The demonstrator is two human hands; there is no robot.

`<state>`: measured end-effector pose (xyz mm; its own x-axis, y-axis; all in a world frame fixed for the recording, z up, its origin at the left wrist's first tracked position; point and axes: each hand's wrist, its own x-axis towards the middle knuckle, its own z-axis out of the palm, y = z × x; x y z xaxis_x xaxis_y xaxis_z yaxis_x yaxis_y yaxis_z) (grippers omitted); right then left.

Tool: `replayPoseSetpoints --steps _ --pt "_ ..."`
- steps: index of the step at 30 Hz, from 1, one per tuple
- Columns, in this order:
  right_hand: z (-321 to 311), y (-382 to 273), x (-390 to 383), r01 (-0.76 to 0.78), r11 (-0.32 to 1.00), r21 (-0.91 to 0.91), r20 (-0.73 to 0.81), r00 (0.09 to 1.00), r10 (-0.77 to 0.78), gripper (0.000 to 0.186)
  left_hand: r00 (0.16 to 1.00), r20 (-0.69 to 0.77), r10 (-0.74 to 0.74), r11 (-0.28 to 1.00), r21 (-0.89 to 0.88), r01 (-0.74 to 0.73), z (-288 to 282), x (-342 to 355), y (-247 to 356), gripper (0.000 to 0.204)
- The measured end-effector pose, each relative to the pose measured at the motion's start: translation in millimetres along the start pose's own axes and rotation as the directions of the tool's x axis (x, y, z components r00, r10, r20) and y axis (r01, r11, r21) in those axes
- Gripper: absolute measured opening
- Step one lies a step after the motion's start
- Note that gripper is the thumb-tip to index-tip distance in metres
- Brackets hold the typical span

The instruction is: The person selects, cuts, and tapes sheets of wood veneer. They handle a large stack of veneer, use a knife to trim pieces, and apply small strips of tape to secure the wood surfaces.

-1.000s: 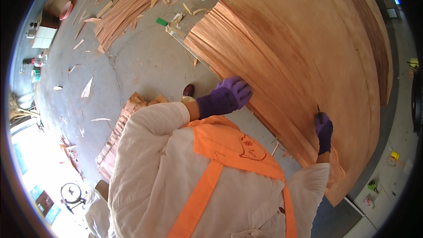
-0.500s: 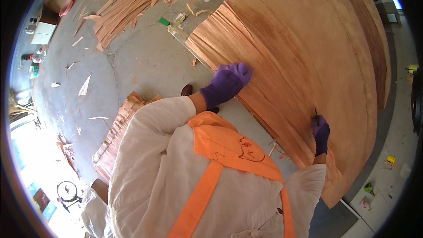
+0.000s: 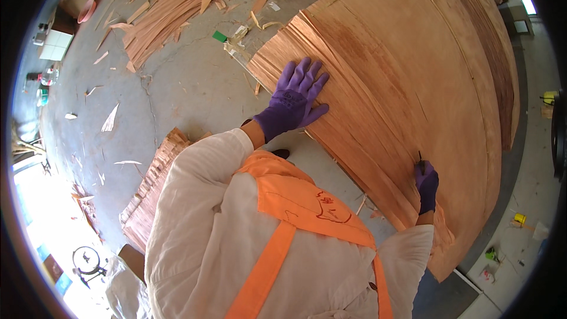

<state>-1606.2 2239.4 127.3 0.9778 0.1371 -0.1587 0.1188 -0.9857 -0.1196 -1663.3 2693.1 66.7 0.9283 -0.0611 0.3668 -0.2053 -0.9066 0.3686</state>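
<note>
A wide stack of thin reddish-brown wood veneer sheets (image 3: 384, 77) fills the right half of the view. My left hand (image 3: 293, 101), in a purple glove, lies flat on the narrow loose strips (image 3: 316, 38) along the stack's near left edge, its fingers spread. Farther right, my right hand (image 3: 427, 184), gloved in purple too, is closed around a slim dark pointed tool (image 3: 420, 158). The tool's tip points away from me, over the veneer. Most of its handle is hidden in my fingers, so its exact kind cannot be told.
Long veneer offcuts (image 3: 177, 9) are heaped on the concrete floor at the far left. A bundle of veneer (image 3: 150, 186) lies by my left elbow. A green piece (image 3: 220, 36) sits beyond the stack's left corner. A yellow container (image 3: 519, 218) stands on the right.
My left hand has gone from curled fingers to a flat, spread palm, shifting slightly left. My right hand, still gripping the tool, has moved only a little.
</note>
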Motion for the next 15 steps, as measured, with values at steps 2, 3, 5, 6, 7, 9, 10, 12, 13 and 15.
replayPoseSetpoints --steps 2,3,5,6,7,9,10,12,13,15 --pt "2.3 4.4 -0.2 0.050 0.998 -0.024 -0.029 0.998 -0.051 0.021 1.000 0.003 0.002 1.000 0.006 -0.002 0.5 -0.3 -0.1 0.068" --pt "3.3 5.9 -0.1 0.074 0.997 -0.037 -0.043 0.996 -0.076 0.020 1.000 0.003 0.001 1.000 0.011 -0.001 1.7 -0.7 -1.1 0.068" --pt "1.8 2.4 -0.3 0.053 0.998 -0.039 -0.032 0.998 -0.055 0.020 1.000 -0.002 -0.001 1.000 0.023 0.001 1.5 -0.9 -2.3 0.068" --pt "0.8 0.2 -0.3 0.043 0.998 -0.040 -0.027 0.999 -0.044 0.021 1.000 -0.007 -0.001 1.000 0.028 0.002 0.0 -0.8 -2.6 0.067" --pt "0.5 -1.6 -0.7 0.040 0.998 -0.053 -0.027 0.999 -0.042 0.021 1.000 -0.011 -0.001 0.999 0.032 0.002 -1.5 -0.7 -2.6 0.067" --pt "1.4 -4.0 -0.5 0.034 0.996 -0.078 -0.027 0.999 -0.036 0.022 1.000 -0.014 0.008 0.999 0.031 -0.008 -1.9 -0.3 -2.8 0.068" --pt "3.6 -1.8 -1.2 0.032 0.997 -0.077 -0.033 0.999 -0.034 0.023 1.000 -0.011 0.016 1.000 0.027 -0.016 -1.1 -0.7 -2.8 0.068" --pt "8.2 4.6 -0.9 0.024 0.997 -0.073 -0.045 0.999 -0.028 0.024 1.000 -0.006 0.013 0.999 0.034 -0.013 1.2 0.4 -4.1 0.068" --pt "8.1 5.1 -1.7 0.031 0.999 -0.034 -0.059 0.998 -0.033 0.024 1.000 -0.003 0.013 0.999 0.033 -0.013 3.7 0.9 -3.6 0.068" --pt "5.6 5.9 -3.0 0.042 0.998 0.043 -0.088 0.995 -0.038 0.024 1.000 0.004 0.010 0.999 0.039 -0.010 4.1 0.1 -4.3 0.068"
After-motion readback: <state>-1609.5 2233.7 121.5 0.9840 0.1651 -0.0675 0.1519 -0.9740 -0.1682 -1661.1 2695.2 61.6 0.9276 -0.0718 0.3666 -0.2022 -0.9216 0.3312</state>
